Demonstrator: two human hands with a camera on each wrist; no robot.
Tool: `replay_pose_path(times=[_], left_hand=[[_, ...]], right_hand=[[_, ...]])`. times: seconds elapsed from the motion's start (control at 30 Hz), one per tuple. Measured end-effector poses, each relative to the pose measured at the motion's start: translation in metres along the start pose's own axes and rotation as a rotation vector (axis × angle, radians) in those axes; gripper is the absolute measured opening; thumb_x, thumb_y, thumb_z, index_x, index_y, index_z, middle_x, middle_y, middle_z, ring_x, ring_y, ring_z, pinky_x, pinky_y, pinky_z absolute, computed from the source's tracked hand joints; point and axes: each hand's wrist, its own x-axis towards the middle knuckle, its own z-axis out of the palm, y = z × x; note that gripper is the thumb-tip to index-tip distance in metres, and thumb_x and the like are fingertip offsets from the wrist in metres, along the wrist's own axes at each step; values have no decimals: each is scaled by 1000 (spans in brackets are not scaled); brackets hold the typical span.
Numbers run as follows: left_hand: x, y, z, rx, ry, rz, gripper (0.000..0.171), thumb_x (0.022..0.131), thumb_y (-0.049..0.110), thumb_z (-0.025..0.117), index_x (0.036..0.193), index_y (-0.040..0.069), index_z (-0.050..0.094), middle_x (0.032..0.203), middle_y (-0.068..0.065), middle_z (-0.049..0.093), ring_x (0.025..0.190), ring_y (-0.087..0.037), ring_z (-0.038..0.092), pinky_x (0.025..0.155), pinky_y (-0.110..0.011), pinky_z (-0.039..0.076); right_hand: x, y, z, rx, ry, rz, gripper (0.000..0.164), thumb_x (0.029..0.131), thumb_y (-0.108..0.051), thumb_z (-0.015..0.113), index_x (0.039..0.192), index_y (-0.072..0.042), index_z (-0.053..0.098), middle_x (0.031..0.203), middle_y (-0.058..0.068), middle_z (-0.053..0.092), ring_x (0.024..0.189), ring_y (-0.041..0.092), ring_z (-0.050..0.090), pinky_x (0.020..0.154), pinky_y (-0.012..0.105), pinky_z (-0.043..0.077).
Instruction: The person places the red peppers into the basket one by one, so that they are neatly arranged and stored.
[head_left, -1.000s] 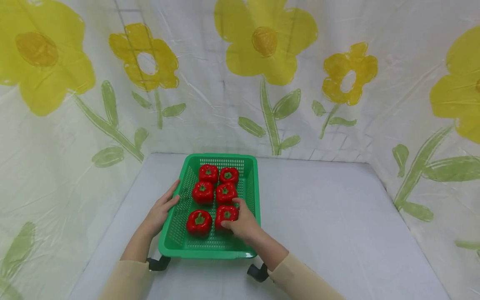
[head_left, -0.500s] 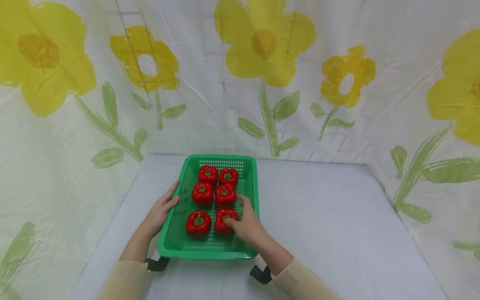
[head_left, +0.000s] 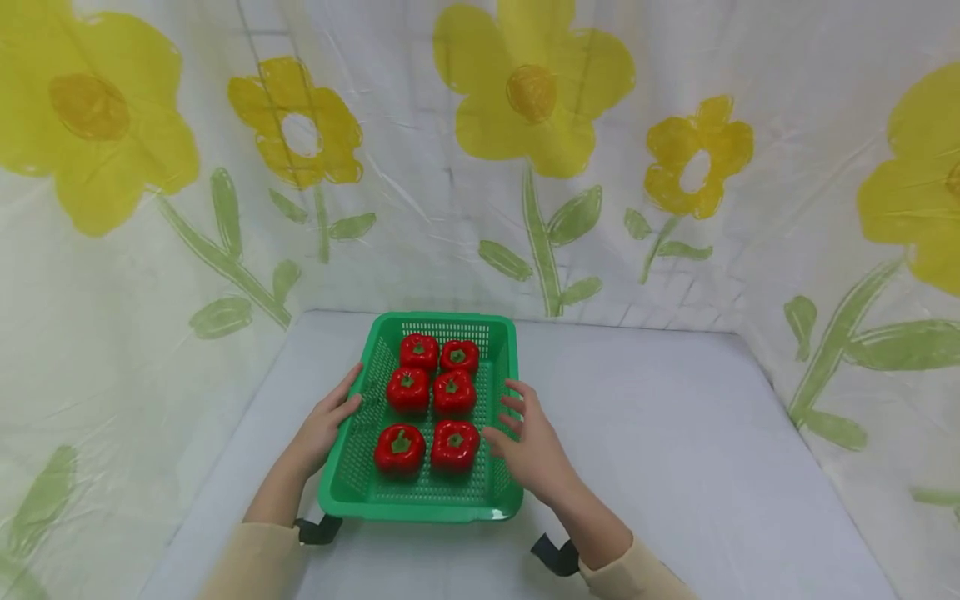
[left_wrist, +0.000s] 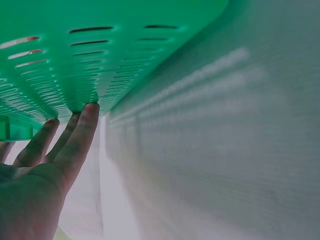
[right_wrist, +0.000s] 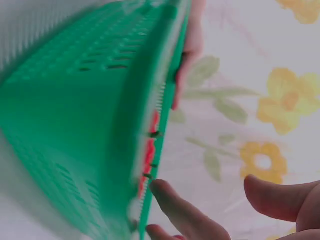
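Note:
A green perforated basket [head_left: 422, 510] stands on the table with several red bell peppers in it, set in two columns. Against the basket's left side rests my left hand [head_left: 318, 429]; its straight fingers [left_wrist: 82, 132] touch the outer wall in the left wrist view. My right hand [head_left: 536, 450] is over the basket's right rim, fingers spread and holding nothing. Closest to it lies the front right bell pepper [head_left: 454, 446], apart from the fingertips. The front left bell pepper [head_left: 400, 450] sits beside that one. In the right wrist view, the basket wall mostly hides the peppers.
A white-covered table [head_left: 637, 433] extends to the right of the basket. Behind and at both sides hangs a white curtain [head_left: 420, 225] printed with yellow flowers. Dark straps [head_left: 555, 554] show at both wrists.
My right hand has let go of the front right bell pepper and moved right, up to the basket's rim. The left hand keeps its place at the left side.

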Motion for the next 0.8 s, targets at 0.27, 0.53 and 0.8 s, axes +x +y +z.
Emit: replay_pose_path(times=[0.27, 0.53, 0.8], left_hand=[[0, 2, 0, 15, -7, 7, 59, 110, 34, 38, 163, 33, 13, 171, -10, 8, 149, -46, 26, 98, -45, 55], [0, -2, -3, 32, -14, -9, 59, 111, 34, 38, 163, 36, 12, 170, -9, 9, 151, -43, 23, 103, -47, 51], [-9, 0, -9, 111, 29, 6, 61, 109, 45, 36, 163, 34, 11, 164, -20, 28, 139, -47, 45, 99, -54, 53]], right_hand=[[-3, -4, -26, 27, 90, -109, 63, 100, -14, 65, 154, -21, 32, 151, 15, 48, 137, 35, 51, 91, 40, 59], [-13, 3, -68, -78, 195, -201, 57, 102, -26, 63, 152, -18, 36, 145, 10, 56, 132, 27, 58, 96, 31, 56], [-27, 21, -134, -237, 263, -239, 60, 105, -32, 55, 157, -13, 29, 143, 16, 58, 119, 6, 63, 90, 13, 53]])
